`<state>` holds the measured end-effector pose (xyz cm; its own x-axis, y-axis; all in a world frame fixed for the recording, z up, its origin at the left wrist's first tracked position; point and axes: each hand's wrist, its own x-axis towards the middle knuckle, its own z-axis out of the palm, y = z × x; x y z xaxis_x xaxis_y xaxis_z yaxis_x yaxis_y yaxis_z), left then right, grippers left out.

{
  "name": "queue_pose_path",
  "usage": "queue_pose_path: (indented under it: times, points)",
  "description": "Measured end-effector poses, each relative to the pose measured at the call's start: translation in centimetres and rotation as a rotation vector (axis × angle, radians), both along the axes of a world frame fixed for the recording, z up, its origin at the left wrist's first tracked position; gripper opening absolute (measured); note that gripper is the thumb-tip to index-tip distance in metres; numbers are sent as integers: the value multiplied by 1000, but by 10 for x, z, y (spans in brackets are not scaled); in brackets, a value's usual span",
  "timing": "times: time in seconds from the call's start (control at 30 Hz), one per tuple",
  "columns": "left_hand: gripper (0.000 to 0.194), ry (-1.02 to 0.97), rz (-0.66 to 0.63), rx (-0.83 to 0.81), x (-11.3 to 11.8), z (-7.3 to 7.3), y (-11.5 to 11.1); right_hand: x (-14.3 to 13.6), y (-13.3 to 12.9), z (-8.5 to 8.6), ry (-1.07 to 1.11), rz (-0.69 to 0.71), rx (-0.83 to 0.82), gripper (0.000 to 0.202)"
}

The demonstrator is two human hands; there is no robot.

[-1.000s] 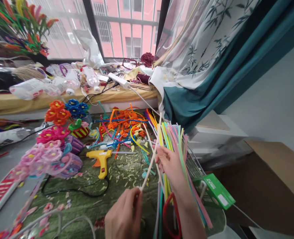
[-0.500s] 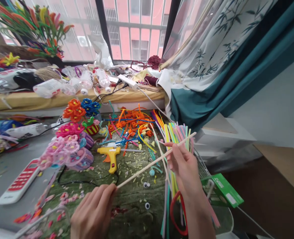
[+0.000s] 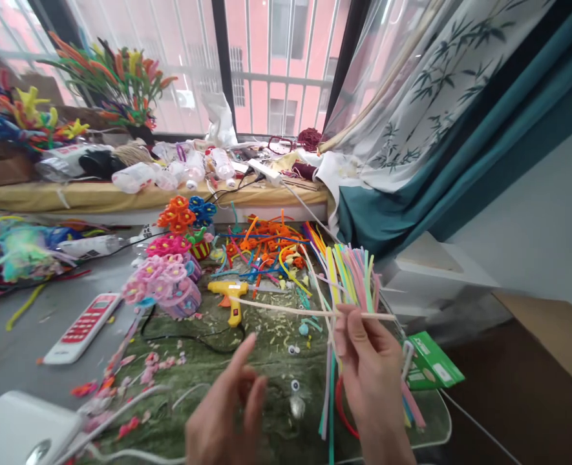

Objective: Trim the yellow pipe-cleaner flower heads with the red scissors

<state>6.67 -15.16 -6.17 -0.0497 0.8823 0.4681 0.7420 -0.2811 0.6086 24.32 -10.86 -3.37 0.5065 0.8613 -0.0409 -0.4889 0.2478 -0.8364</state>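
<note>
A cream pipe cleaner [image 3: 286, 311] runs nearly level across the middle of the view, pinched near its right end by my right hand [image 3: 369, 361]. Its left tip passes in front of the yellow glue gun [image 3: 236, 312]. My left hand [image 3: 230, 410] is below that free end, apart from it, with thumb and fingers spread and nothing in them. Under and behind my right hand lies a bundle of pastel pipe cleaners [image 3: 356, 271]. Red scissor handles [image 3: 342, 407] show partly beside my right wrist, which hides the rest.
Pots of pipe-cleaner flowers [image 3: 162, 284] stand left of the glue gun. Orange pieces [image 3: 276, 236] lie heaped at the back. Googly eyes [image 3: 295, 385] and scraps dot the green mat. A white remote [image 3: 83, 328] lies left; a green box [image 3: 434, 361] sits right.
My left hand has let go of the pipe cleaner and opened. The pipe cleaner has swung from slanting to nearly level in my right hand. The view has shifted slightly left.
</note>
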Motion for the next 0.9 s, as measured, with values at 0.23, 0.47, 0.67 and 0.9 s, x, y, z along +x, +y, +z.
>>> queue_pose_path:
  times: [0.23,0.47,0.67,0.9]
  points:
    - [59,-270,-329,-31,54,3,-11,-28,-31,-13,30,47,-12,23]
    - [45,-211,-331,-34,47,8,-18,-40,-48,-17,89,109,-72,27]
    - [40,-111,-224,13,34,10,-20,-46,-57,-27,66,57,-14,21]
    - [39,66,-18,67,3,4,-14,-34,-56,-31,66,-13,-18,21]
